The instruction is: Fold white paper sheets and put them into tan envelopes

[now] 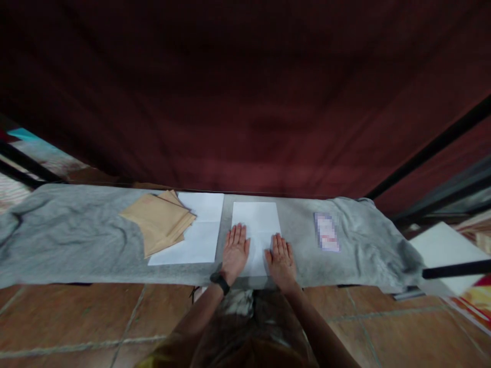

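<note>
White paper point(258, 217) lay midway along the grey cloth's point(92, 225) near edge, my left hand point(235, 253) and right hand point(282, 259) flat and open over its sides. Brown envelopes point(159, 221) overlapped nearer the cloth's left end.

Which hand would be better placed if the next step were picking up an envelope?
Probably the left hand, flat on a sheet of paper: it lies nearer the brown envelopes than the right hand, which rests at that sheet's right edge.

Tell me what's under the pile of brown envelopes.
Under the brown envelopes, a white sheet shows on the right and the grey cloth on the left. Whatever else the pile covers can't be seen.
</note>
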`<action>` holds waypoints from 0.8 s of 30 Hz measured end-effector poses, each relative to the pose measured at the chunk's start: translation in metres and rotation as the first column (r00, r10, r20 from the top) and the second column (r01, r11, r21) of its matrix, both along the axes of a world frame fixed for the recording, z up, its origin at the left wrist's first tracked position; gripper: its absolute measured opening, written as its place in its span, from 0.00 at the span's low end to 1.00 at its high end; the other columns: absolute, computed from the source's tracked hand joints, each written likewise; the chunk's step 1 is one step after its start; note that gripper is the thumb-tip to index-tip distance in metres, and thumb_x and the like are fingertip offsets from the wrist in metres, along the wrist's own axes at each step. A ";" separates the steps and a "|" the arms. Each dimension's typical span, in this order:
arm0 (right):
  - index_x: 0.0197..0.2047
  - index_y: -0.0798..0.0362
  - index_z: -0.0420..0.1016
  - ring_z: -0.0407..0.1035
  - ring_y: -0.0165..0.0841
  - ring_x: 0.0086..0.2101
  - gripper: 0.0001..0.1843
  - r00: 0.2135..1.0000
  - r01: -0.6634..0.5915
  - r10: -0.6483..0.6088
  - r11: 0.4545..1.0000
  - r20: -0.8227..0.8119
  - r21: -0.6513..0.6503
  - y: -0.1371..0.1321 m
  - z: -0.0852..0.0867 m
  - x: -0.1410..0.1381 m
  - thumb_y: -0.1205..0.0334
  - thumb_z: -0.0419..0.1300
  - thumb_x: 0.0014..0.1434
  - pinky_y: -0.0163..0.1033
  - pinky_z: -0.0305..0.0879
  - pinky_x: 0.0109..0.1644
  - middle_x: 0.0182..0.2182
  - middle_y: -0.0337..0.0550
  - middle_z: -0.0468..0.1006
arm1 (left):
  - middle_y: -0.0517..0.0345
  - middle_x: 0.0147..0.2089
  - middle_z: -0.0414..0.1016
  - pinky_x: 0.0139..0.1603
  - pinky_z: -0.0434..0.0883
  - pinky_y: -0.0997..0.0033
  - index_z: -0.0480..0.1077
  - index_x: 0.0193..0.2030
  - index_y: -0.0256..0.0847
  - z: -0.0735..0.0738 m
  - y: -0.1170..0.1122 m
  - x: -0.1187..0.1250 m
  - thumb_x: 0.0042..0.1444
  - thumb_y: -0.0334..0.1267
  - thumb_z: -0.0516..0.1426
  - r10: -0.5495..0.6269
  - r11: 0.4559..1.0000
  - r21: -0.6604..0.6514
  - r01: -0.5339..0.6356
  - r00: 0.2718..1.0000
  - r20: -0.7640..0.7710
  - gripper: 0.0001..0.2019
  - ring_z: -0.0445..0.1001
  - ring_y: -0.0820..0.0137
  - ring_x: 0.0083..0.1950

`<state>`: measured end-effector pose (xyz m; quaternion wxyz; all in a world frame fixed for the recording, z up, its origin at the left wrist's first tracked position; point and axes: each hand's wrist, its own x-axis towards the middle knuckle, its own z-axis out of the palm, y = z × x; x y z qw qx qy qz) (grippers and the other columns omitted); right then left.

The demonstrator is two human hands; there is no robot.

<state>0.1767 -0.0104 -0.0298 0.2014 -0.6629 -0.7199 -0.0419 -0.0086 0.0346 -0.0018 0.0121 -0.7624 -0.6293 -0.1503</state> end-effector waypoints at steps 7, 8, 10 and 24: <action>0.73 0.61 0.57 0.58 0.48 0.68 0.29 1.000 0.007 -0.007 0.999 0.004 -0.040 -0.002 0.011 -0.002 0.59 0.46 0.73 0.60 0.52 0.71 0.70 0.62 0.61 | 0.48 0.75 0.60 0.75 0.59 0.50 0.60 0.72 0.39 -0.001 -0.058 0.024 0.71 0.41 0.47 -0.231 0.973 0.017 0.231 0.973 -0.022 0.25 0.56 0.61 0.77; 0.73 0.61 0.58 0.58 0.48 0.68 0.28 1.000 0.010 -0.010 0.999 0.004 -0.046 -0.003 0.012 -0.005 0.61 0.45 0.73 0.60 0.52 0.71 0.70 0.62 0.61 | 0.47 0.75 0.60 0.75 0.59 0.50 0.60 0.72 0.38 0.000 -0.058 0.025 0.71 0.41 0.46 -0.228 0.974 0.006 0.228 0.973 -0.030 0.25 0.56 0.61 0.77; 0.72 0.60 0.60 0.57 0.48 0.69 0.27 1.000 -0.015 0.015 0.998 0.003 -0.059 -0.005 0.015 -0.015 0.64 0.44 0.73 0.60 0.53 0.70 0.70 0.62 0.61 | 0.46 0.75 0.60 0.75 0.60 0.51 0.61 0.72 0.36 0.001 -0.055 0.023 0.71 0.39 0.46 -0.234 0.972 -0.019 0.234 0.971 -0.047 0.25 0.55 0.61 0.77; 0.74 0.63 0.54 0.56 0.43 0.69 0.32 0.998 -0.057 0.058 0.997 0.027 -0.048 -0.020 0.016 0.000 0.55 0.49 0.74 0.53 0.53 0.72 0.71 0.59 0.60 | 0.42 0.75 0.58 0.75 0.57 0.50 0.55 0.75 0.32 -0.003 -0.057 -0.024 0.72 0.43 0.42 -0.136 0.990 0.032 0.137 0.990 -0.021 0.29 0.56 0.58 0.76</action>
